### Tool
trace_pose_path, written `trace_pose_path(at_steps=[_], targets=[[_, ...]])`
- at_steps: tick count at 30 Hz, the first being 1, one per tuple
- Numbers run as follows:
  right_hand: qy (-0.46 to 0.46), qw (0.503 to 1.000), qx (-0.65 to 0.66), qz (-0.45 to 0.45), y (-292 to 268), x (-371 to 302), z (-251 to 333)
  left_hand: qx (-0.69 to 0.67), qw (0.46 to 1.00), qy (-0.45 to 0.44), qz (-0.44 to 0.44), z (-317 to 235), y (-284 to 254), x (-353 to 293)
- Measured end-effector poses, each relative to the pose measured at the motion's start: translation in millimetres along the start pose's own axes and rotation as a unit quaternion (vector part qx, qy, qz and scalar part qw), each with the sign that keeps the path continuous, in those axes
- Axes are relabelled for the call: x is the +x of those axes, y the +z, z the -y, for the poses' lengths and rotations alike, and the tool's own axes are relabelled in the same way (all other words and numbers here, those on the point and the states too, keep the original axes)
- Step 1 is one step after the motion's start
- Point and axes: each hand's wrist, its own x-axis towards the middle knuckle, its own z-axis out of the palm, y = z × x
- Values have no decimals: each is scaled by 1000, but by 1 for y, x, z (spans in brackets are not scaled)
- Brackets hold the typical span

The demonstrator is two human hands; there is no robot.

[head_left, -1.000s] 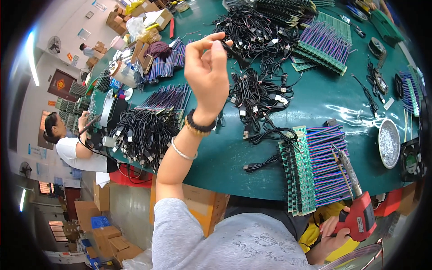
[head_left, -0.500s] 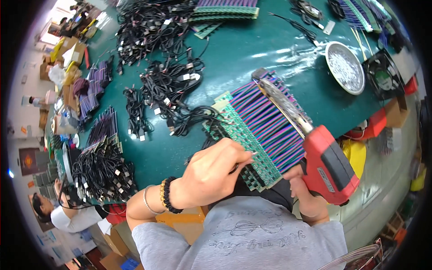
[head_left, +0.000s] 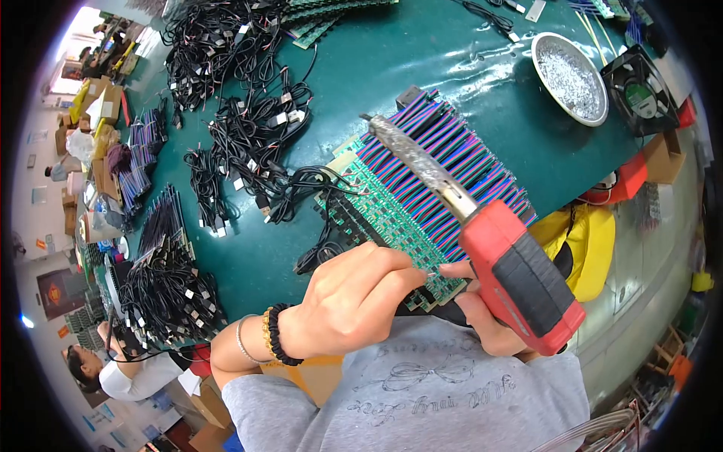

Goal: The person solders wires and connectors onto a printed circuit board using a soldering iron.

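Observation:
A row of green circuit boards (head_left: pixel 385 215) lies at the near edge of the table, with purple, blue and black wires (head_left: pixel 459 162) fanning out toward the far right. My left hand (head_left: pixel 358 297) is closed in a pinch over the boards' near end; what its fingertips hold is too small to make out. My right hand (head_left: pixel 486 324) grips a red and black soldering gun (head_left: pixel 520 267), its index finger reaching toward the left fingertips. The gun's metal barrel slants up and left above the wires. Dark cables (head_left: pixel 320 181) lie against the boards' left end.
Tangled black cables (head_left: pixel 252 143) cover the left of the table, with another bundle (head_left: pixel 169 294) nearer. At the right are a bowl of silvery bits (head_left: pixel 568 79) and a black fan (head_left: pixel 640 94). A yellow cloth (head_left: pixel 591 248) hangs by the table edge. A person (head_left: pixel 128 369) sits at far left.
The soldering gun has swung left, and its barrel now crosses over the wires nearer the boards. My right index finger has come close to my left fingertips. The whole view has shifted slightly.

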Motion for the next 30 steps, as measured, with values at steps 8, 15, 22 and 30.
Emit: trace_pose_path(at_steps=[8,15,22,30], targets=[[-32,998,-43,-15,4,4,1,-59,998,6,35,0,1,-5],[-52,996,-4,-69,1,-7,-17,70,997,-20,26,26,-38,13],[-99,987,99,-79,-8,-29,-32,14,990,-67,123,70,-54,40],[-117,957,262,-48,-20,-41,-40,-51,983,-80,158,85,-55,44]])
